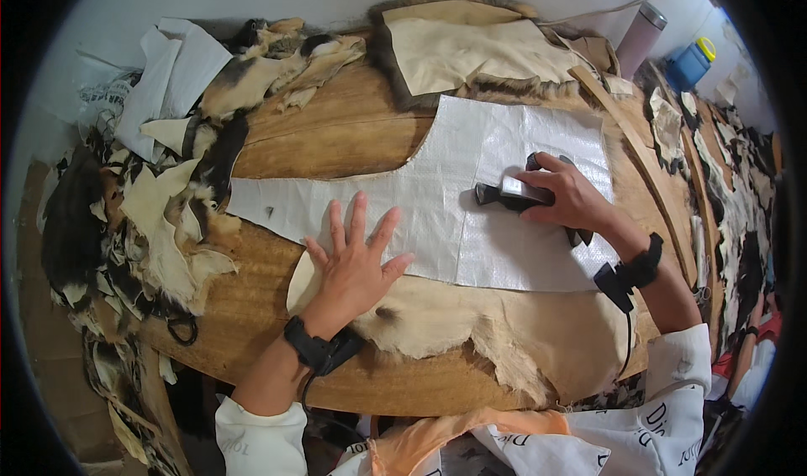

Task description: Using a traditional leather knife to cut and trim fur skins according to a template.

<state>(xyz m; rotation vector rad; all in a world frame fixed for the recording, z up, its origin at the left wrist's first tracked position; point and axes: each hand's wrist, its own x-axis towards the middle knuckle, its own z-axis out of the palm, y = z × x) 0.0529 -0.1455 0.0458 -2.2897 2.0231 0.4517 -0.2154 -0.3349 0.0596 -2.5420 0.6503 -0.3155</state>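
A white woven-plastic sheet (437, 182), cut like a pattern piece, lies flat across a pale hide (445, 312) on the wooden table. Fingers spread, my left hand (357, 262) rests flat on the sheet's lower edge, its heel over the hide. My right hand (572, 194) is closed around a black-and-silver hand tool (521, 192) on the wide right part of the sheet. The tool's exact kind is hard to make out, since my fingers cover part of it. Black straps with small devices circle both wrists.
Fur and hide scraps (168, 232) are heaped at the left, with white sheets (172, 73) behind. A fur-edged hide (462, 43) lies at the back. On the right are a wooden strip (639, 157), a pink flask (641, 41) and a blue bottle (689, 66). Another person's arm shows far right.
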